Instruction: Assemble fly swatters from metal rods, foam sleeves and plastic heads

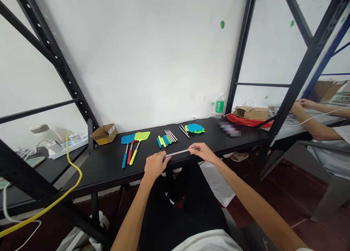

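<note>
My left hand is closed at the left end of a thin metal rod, where a bit of blue shows, probably a handle sleeve mostly hidden by the fingers. At the rod's other end, my right hand pinches it. The rod lies nearly level over the table's front edge. Beyond my hands are blue, green and yellow handle sleeves, with several loose rods beside them. More rods lie by a stack of blue and green swatter heads. Assembled fly swatters lie to the left.
On the black table are an open cardboard box, a water bottle and a blurred patch. A yellow cable hangs at left beside a power strip. Black rack posts flank the table. Another person's arms are at right.
</note>
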Demonstrator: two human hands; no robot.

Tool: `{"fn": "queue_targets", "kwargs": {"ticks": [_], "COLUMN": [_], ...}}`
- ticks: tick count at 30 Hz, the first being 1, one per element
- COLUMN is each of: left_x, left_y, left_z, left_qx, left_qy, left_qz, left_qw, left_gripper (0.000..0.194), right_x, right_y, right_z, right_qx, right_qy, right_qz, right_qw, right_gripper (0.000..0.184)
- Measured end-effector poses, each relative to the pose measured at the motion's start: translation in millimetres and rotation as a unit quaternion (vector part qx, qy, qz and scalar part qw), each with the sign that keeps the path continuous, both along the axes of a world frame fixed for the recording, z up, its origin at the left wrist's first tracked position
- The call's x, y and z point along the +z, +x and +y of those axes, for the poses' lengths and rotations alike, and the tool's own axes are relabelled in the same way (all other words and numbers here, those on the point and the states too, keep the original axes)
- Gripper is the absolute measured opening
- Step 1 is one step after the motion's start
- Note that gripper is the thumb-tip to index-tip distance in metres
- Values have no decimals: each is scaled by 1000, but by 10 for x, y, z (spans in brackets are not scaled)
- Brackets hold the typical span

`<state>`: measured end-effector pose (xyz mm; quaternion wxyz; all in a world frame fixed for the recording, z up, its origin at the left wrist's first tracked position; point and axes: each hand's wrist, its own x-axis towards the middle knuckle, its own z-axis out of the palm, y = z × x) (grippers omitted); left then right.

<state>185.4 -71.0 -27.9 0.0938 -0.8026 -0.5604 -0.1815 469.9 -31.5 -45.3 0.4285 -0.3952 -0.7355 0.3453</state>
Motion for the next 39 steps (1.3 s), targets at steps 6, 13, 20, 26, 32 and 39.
{"fn": "queue_targets", "kwargs": {"ticks": [6,13,20,26,32,39], "left_x": [-11,-6,0,-21,-42,-29], "left_y": [-11,-1,2,-7,-18,2], "left_z": [7,2,-3,13,19,4], "left_qx": [-6,0,3,0,0,12], "left_qy": [5,0,0,7,14,24], "left_qz": [2,4,8,3,-1,-5], "left_qw": [1000,1000,1000,1000,1000,1000], "left_gripper": [33,33,33,32,32,33], "right_x": [54,62,-1,30,21,24], "right_y": [49,98,82,60,65,67], "right_z": [-27,-13,13,-8,5,-7], "right_qx": [6,23,29,29,21,20], "right_qy": [-19,8,15,15,8,-1], "right_qz": [-19,-25,6,30,30,36], "right_qw": [1000,999,999,999,999,999], "right_gripper": [36,34,33,31,31,34]}}
